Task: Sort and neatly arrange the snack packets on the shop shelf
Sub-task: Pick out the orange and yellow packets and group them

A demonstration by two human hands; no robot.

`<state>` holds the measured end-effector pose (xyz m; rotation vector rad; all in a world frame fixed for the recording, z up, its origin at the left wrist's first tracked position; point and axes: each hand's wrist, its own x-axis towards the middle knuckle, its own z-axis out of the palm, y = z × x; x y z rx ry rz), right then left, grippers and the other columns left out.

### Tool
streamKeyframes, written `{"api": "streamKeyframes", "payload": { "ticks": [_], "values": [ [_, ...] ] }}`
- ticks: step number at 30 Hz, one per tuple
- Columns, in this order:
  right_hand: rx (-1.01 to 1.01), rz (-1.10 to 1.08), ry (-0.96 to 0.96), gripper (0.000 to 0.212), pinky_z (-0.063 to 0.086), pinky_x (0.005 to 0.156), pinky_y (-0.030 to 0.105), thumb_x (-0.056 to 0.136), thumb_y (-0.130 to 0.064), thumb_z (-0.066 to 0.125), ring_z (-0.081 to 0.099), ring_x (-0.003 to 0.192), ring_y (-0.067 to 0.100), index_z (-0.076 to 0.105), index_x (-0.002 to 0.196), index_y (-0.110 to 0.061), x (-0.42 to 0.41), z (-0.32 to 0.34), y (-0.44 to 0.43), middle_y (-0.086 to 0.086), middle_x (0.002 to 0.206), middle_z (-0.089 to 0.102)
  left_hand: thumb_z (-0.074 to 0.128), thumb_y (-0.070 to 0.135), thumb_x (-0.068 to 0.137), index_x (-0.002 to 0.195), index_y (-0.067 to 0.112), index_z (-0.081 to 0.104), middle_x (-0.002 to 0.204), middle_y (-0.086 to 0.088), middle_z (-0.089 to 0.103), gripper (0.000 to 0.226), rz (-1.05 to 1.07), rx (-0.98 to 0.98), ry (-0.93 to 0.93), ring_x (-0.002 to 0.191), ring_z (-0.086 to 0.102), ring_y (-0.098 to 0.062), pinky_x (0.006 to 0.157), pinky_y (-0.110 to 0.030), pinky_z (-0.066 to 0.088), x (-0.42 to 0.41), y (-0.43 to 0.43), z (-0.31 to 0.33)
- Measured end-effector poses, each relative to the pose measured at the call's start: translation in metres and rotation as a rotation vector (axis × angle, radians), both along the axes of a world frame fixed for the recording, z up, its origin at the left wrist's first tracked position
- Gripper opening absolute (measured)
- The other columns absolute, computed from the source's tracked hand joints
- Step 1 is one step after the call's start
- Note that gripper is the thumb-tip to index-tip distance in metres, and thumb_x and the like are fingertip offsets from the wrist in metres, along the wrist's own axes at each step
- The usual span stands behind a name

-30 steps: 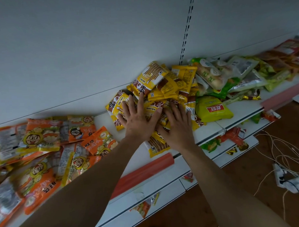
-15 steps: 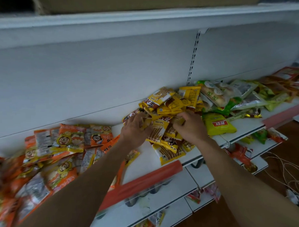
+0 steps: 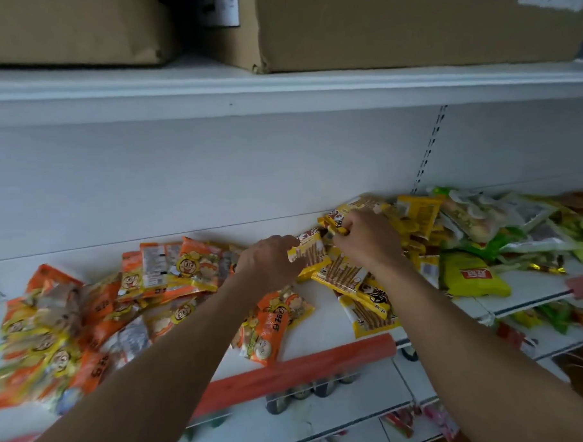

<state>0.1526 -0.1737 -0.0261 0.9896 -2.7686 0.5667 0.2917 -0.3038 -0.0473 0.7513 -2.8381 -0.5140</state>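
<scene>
A heap of yellow biscuit-stick packets (image 3: 413,222) lies mid-right on the white shelf (image 3: 325,333). My left hand (image 3: 268,260) grips one yellow packet (image 3: 310,253) by its left end. Just right of it, my right hand (image 3: 367,239) pinches another yellow packet (image 3: 337,220) at the top of the heap. More yellow packets (image 3: 363,294) lie flat under my right wrist. Orange cartoon-face packets (image 3: 172,272) spread over the shelf's left half, one (image 3: 271,325) near the front edge.
Green and clear packets (image 3: 504,225) and a yellow-green bag (image 3: 471,276) pile up at the right. An orange price strip (image 3: 290,371) runs along the shelf front. Cardboard boxes (image 3: 408,22) sit on the shelf above. Lower shelves (image 3: 325,416) hold more items.
Both hands went from pressing flat on the yellow heap to gripping packets and lifting them. The view tilted up, bringing the upper shelf and boxes into sight.
</scene>
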Motion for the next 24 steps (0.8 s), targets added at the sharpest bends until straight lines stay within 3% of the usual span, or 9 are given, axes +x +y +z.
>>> {"api": "streamKeyframes", "payload": {
  "ticks": [5,8,11,13,17,21,24],
  "values": [
    [-0.016,0.2,-0.046,0.032,0.046,0.08,0.033,0.085,-0.038,0.063,0.056,0.111,0.025,0.064,0.112,-0.022,0.043,-0.018,-0.055,0.003,0.117,0.06,0.056,0.048,0.089,0.131,0.033,0.056,0.135,0.005,0.058,0.045,0.09,-0.056,0.13,0.126,0.053,-0.021,0.104,-0.036,0.041,0.049,-0.029,-0.005],
    [-0.01,0.424,-0.127,0.052,0.045,0.095,0.04,0.086,-0.046,0.061,0.048,0.124,0.028,0.055,0.131,-0.021,0.084,-0.048,-0.087,0.005,0.133,0.052,0.053,0.056,0.086,0.14,0.032,0.047,0.152,0.0,0.04,0.059,0.231,-0.218,0.201,0.145,0.024,-0.026,0.118,-0.045,0.016,0.095,-0.058,-0.02],
    [0.149,0.504,-0.156,0.072,0.029,0.112,0.048,0.089,-0.057,0.052,0.022,0.144,0.03,0.031,0.15,-0.024,0.118,-0.088,-0.106,0.007,0.157,0.025,0.052,0.073,0.08,0.152,0.037,0.019,0.163,-0.004,0.008,0.088,0.383,-0.186,-0.029,0.15,-0.002,-0.03,0.119,-0.053,0.001,0.139,-0.085,-0.041],
    [0.211,0.491,-0.175,0.075,0.023,0.116,0.051,0.091,-0.061,0.046,0.01,0.148,0.03,0.021,0.154,-0.027,0.125,-0.108,-0.109,0.004,0.162,0.011,0.057,0.071,0.079,0.153,0.041,0.007,0.164,-0.001,-0.001,0.094,0.393,-0.119,-0.125,0.15,-0.002,-0.03,0.12,-0.054,0.005,0.153,-0.092,-0.055],
    [-0.031,0.447,-0.123,0.07,0.031,0.109,0.047,0.083,-0.052,0.06,0.031,0.139,0.033,0.04,0.144,-0.024,0.119,-0.109,-0.118,0.007,0.151,0.035,0.066,0.045,0.085,0.147,0.04,0.034,0.158,0.0,0.026,0.07,0.448,-0.099,0.097,0.142,0.024,-0.031,0.115,-0.05,0.024,0.154,-0.092,-0.068],
    [0.102,0.478,-0.191,0.104,0.021,0.115,0.054,0.074,-0.072,0.063,0.012,0.148,0.033,0.01,0.154,-0.031,0.121,-0.11,-0.136,0.007,0.162,0.01,0.068,0.029,0.086,0.141,0.038,0.047,0.148,0.002,0.043,0.059,0.482,-0.16,0.152,0.131,0.036,-0.031,0.107,-0.047,0.031,0.15,-0.094,-0.072],
    [0.046,0.444,-0.111,0.093,0.031,0.111,0.051,0.078,-0.067,0.063,0.027,0.142,0.03,0.02,0.152,-0.03,0.123,-0.117,-0.14,0.005,0.157,0.027,0.066,0.018,0.085,0.13,0.034,0.06,0.139,0.001,0.054,0.048,0.454,-0.171,0.263,0.122,0.045,-0.032,0.098,-0.045,0.042,0.152,-0.096,-0.073]
  ]
}}
